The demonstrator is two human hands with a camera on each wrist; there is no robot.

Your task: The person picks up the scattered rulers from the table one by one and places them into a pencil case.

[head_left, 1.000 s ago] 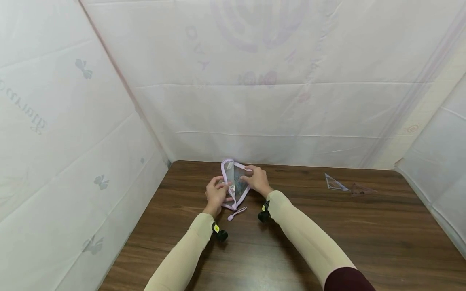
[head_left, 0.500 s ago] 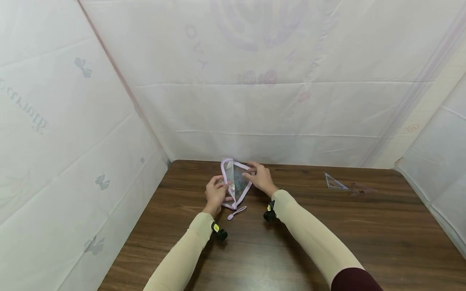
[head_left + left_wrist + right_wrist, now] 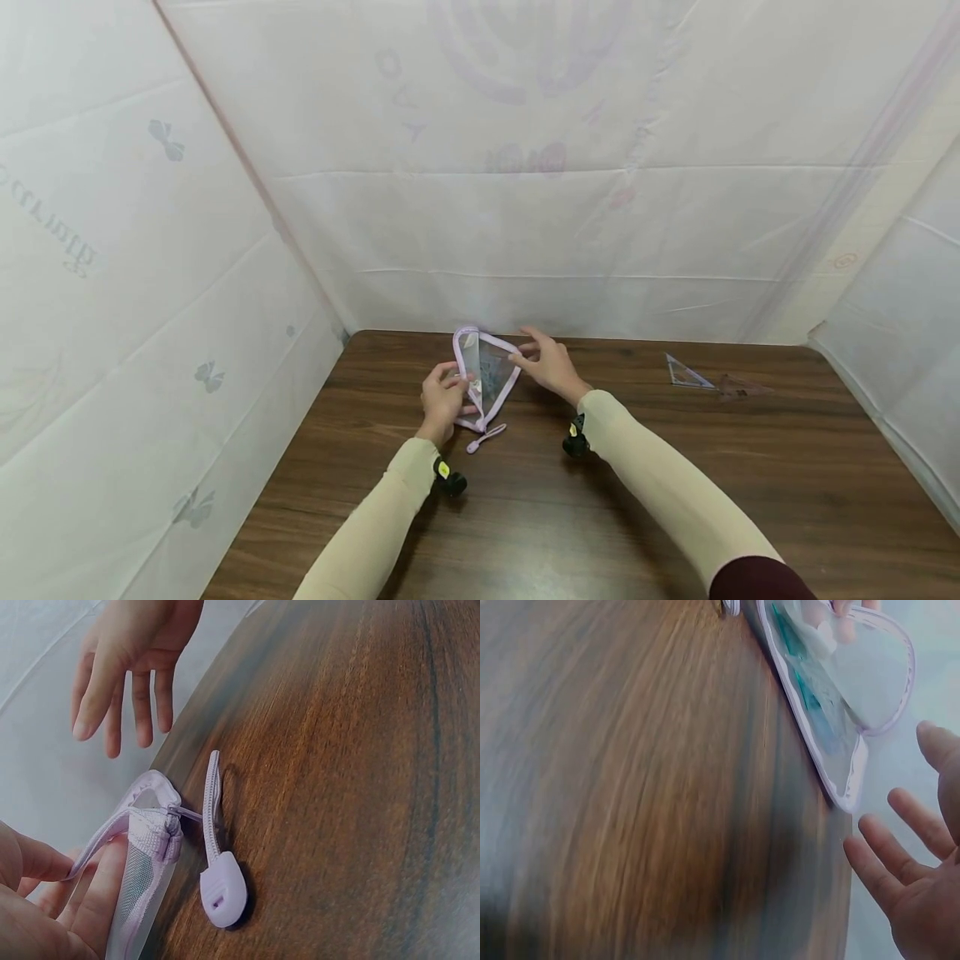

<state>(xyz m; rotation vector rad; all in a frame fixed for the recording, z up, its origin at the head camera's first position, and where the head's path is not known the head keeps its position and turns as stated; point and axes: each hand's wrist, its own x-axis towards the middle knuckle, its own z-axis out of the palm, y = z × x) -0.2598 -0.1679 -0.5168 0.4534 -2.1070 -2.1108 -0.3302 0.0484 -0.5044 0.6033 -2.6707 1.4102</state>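
Note:
A see-through zip pouch (image 3: 491, 375) with lilac edging lies on the table, its mouth spread. My left hand (image 3: 442, 398) pinches the pouch's near left edge between thumb and fingers, as the left wrist view shows. A lilac zipper pull (image 3: 223, 889) on a cord hangs from the pouch's near corner onto the wood. Something teal (image 3: 802, 679) shows inside the pouch; its kind is unclear. My right hand (image 3: 553, 367) is just right of the pouch. In the right wrist view its fingers (image 3: 885, 859) are spread, apart from the pouch and holding nothing.
To the right on the wooden table (image 3: 645, 467) lie a clear bluish set square (image 3: 687, 372) and a faint reddish one (image 3: 738, 387), close together. White sheeting (image 3: 465, 225) rises behind the table and along both sides.
My right hand has drawn back to the right, away from the pouch, its fingers opening out. My left hand and the pouch have stayed almost still.

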